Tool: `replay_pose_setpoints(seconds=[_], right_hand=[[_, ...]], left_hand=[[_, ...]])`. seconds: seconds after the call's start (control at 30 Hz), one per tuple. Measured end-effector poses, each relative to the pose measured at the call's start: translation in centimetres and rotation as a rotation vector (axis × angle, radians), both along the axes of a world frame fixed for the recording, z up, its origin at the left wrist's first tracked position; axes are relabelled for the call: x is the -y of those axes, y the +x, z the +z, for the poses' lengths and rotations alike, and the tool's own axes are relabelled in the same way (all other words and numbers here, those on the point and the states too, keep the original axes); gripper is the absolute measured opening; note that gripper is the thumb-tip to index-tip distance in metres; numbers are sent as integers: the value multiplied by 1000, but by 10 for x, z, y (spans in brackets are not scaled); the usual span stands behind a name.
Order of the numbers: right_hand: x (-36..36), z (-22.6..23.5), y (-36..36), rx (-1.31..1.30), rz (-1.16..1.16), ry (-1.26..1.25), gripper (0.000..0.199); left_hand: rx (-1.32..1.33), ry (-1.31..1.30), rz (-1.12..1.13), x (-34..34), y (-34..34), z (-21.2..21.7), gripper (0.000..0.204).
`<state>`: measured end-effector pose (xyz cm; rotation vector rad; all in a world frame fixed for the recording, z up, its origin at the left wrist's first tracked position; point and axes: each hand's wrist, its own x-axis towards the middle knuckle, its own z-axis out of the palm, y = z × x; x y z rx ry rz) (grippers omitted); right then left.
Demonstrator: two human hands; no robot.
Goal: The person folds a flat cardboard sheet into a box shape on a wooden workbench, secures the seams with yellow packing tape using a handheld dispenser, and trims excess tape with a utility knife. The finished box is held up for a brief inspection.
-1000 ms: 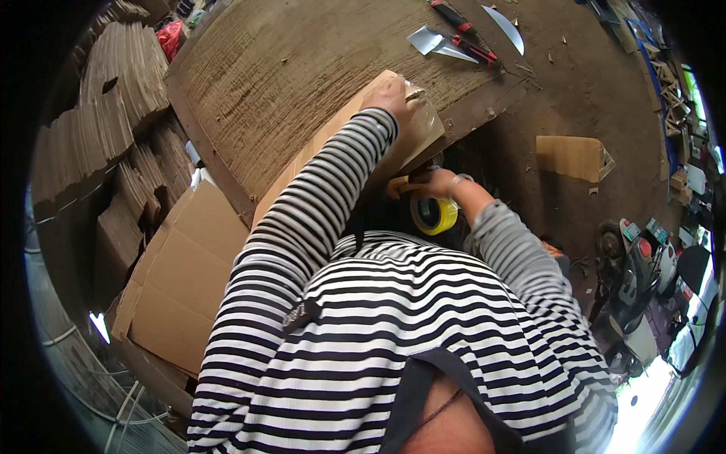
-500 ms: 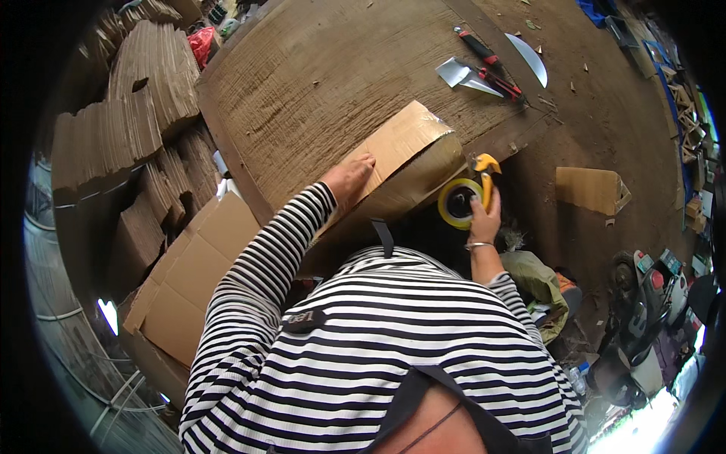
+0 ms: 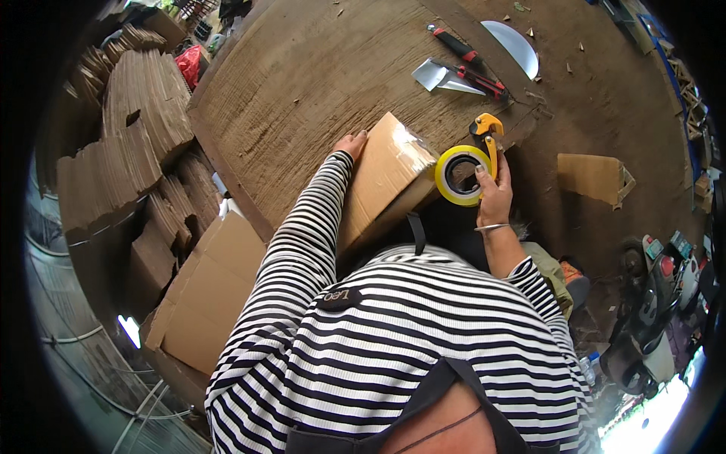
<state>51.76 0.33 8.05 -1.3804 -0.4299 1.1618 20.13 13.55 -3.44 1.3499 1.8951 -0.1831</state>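
Observation:
A brown cardboard box (image 3: 386,178) lies on a wooden table (image 3: 302,91), with shiny clear tape across its top. My left hand (image 3: 350,144) rests flat on the box's far left edge. My right hand (image 3: 493,193) grips a yellow tape dispenser with a yellow roll (image 3: 461,172), held against the box's right end. Both arms wear black and white striped sleeves.
A red-handled tool (image 3: 469,60), a metal scraper (image 3: 439,76) and a curved blade (image 3: 514,44) lie on the far right of the table. Stacks of flat cardboard (image 3: 128,151) stand at the left. A small open box (image 3: 594,175) sits on the floor to the right.
My left hand slid back from the box's far end to its left edge. My right hand brought the tape dispenser up from under the box to its right end.

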Motion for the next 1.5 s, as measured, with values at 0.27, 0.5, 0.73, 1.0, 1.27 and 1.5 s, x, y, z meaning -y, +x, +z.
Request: replay_pose_setpoints(seconds=[0.27, 0.5, 0.73, 1.0, 1.27, 1.5], right_hand=[[-26, 6, 25, -88, 169, 38, 62], [-78, -40, 38, 849, 533, 55, 76], [-77, -1, 93, 787, 567, 306, 76], [-112, 47, 86, 802, 779, 738, 80], [-128, 43, 118, 667, 986, 551, 76], [-178, -24, 111, 478, 1099, 288, 66]], left_hand=[[8, 447, 93, 7, -1, 149, 46], [45, 524, -206, 35, 34, 152, 59], [38, 563, -230, 47, 65, 161, 50], [1019, -45, 626, -4, 155, 200, 36], [685, 264, 679, -21, 117, 206, 14], [329, 174, 904, -67, 69, 157, 20]])
